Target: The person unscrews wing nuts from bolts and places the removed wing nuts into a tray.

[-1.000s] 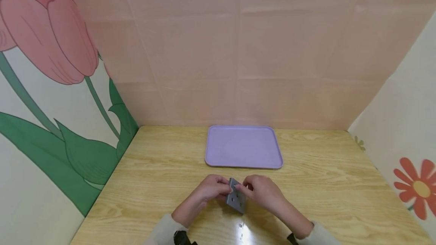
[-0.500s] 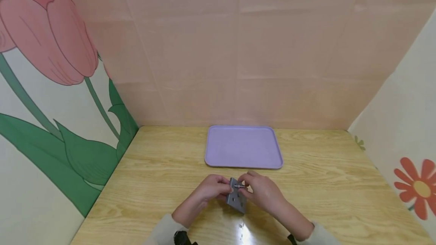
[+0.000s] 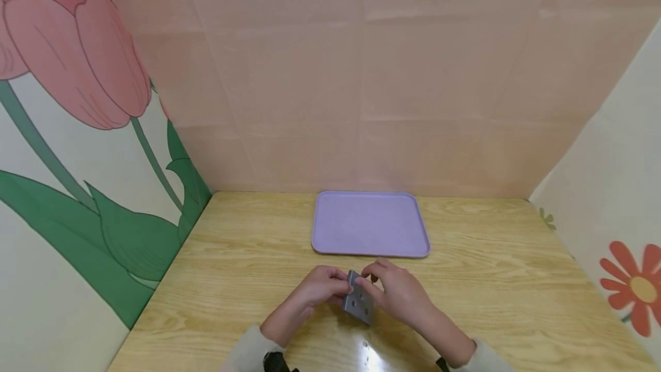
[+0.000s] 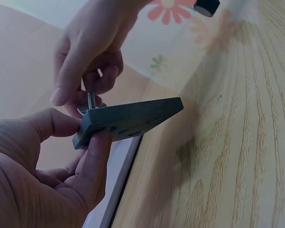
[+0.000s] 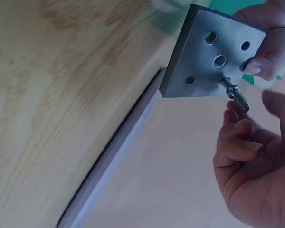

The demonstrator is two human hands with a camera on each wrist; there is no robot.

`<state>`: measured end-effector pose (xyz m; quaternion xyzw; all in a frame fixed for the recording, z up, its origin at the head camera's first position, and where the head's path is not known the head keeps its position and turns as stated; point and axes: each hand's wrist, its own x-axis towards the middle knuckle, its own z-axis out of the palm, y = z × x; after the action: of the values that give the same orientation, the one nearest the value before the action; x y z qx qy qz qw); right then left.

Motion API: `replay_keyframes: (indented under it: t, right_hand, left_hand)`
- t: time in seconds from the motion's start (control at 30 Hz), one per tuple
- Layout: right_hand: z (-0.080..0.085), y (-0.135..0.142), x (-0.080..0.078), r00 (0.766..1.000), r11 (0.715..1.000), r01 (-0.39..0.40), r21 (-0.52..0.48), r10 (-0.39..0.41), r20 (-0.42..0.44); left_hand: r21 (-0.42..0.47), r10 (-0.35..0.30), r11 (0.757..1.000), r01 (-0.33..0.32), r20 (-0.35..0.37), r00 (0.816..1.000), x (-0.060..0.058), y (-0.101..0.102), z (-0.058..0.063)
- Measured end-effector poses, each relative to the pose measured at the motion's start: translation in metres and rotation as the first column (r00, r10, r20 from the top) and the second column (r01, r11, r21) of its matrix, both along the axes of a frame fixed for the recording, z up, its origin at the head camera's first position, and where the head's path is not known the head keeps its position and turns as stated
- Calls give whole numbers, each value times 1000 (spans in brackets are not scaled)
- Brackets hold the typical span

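Observation:
A square grey metal plate with several round holes, one of them threaded, is tilted above the table. My left hand grips it at one corner between thumb and fingers. From a hole near that corner a threaded bolt sticks out, with a small nut-like collar partway along. My right hand is beside the bolt, fingers loosely bent. Its fingertips are right behind the bolt's end in the right wrist view, while its thumb is apart from the bolt.
A purple tray lies on the wooden table beyond the hands, near the back wall. A small dark speck and a bright reflection show on the tabletop close to me. Flower-printed panels stand left and right.
My right hand shifts a little around the bolt: its fingers lift and spread, the bolt shows between them half a second ago, then they close in over it. The left hand and plate hold still.

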<state>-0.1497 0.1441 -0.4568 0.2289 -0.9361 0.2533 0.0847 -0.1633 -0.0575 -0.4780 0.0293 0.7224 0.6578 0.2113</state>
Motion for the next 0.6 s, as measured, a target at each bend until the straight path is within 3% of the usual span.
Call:
replay_keyframes:
  t: [0.2, 0.4, 0.6]
  right_hand:
    - [3, 0, -2, 979, 994, 111, -7, -108, 172]
    - [0, 0, -3, 962, 994, 110, 18, -111, 249]
    - [-4, -2, -4, 958, 996, 91, 7, -90, 274]
  left_hand:
    - [2, 9, 1000, -9, -4, 1000, 1, 1, 0]
    - [5, 10, 1000, -10, -4, 1000, 2, 1, 1]
    - [6, 1, 1000, -1, 4, 1000, 1, 0, 2]
